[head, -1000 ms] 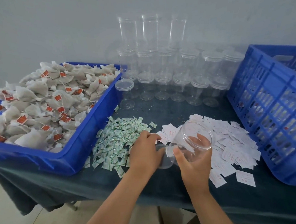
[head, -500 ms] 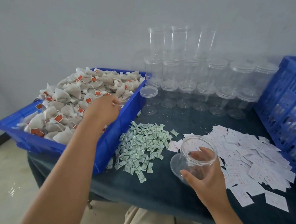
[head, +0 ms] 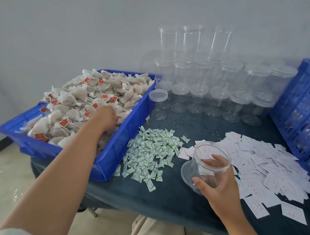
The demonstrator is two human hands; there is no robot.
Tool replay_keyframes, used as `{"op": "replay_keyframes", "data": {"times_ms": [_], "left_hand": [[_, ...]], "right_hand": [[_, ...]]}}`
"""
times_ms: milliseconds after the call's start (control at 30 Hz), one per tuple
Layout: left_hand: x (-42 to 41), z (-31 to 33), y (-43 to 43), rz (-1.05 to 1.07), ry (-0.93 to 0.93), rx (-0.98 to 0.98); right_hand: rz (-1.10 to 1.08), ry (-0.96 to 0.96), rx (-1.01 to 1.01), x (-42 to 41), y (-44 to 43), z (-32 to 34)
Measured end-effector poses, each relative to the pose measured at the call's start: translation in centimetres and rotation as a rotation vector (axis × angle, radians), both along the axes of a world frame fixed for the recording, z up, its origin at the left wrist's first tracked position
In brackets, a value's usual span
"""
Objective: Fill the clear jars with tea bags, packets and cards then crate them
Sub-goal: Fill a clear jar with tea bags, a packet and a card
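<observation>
The right hand [head: 217, 184] holds a clear round plastic jar [head: 209, 153]. The left hand [head: 105, 118] lies on brown tea bags [head: 79, 98], grip hidden.

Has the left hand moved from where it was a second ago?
Yes. The left hand has left the green packet pile beside the open jar and gone left and away, into the blue tray of tea bags.

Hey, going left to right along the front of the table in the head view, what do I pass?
Blue tray of tea bags, pile of green packets, open jar held in the right hand, spread of white cards, blue crate.
</observation>
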State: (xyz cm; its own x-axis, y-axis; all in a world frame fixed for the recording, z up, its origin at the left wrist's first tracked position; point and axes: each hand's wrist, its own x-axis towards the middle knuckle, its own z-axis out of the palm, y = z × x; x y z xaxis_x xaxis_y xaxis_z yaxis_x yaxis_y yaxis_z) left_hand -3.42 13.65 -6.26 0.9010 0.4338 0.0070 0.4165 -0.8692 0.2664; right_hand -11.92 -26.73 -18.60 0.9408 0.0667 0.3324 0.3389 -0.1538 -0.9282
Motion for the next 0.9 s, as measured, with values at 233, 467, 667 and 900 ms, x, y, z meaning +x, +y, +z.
{"op": "replay_keyframes", "data": {"times_ms": [233, 467, 667, 900], "left_hand": [[-0.6, 2.2, 1.2, 0.106, -0.399, -0.175], [-1.6, 1.6, 2.0, 0.08, -0.355, -0.2], [-3.1, 0.2, 1.8, 0.046, -0.262, -0.244], [-4.1, 4.8, -2.6, 0.023, -0.745, -0.228]], "right_hand": [[0.025, 0.003, 0.024, 0.3, -0.1, -0.1], [0.034, -0.004, 0.019, 0.3, -0.1, 0.1], [0.026, 0.0, -0.009, 0.2, -0.1, 0.4], [0.025, 0.016, -0.036, 0.1, 0.0, 0.4]]}}
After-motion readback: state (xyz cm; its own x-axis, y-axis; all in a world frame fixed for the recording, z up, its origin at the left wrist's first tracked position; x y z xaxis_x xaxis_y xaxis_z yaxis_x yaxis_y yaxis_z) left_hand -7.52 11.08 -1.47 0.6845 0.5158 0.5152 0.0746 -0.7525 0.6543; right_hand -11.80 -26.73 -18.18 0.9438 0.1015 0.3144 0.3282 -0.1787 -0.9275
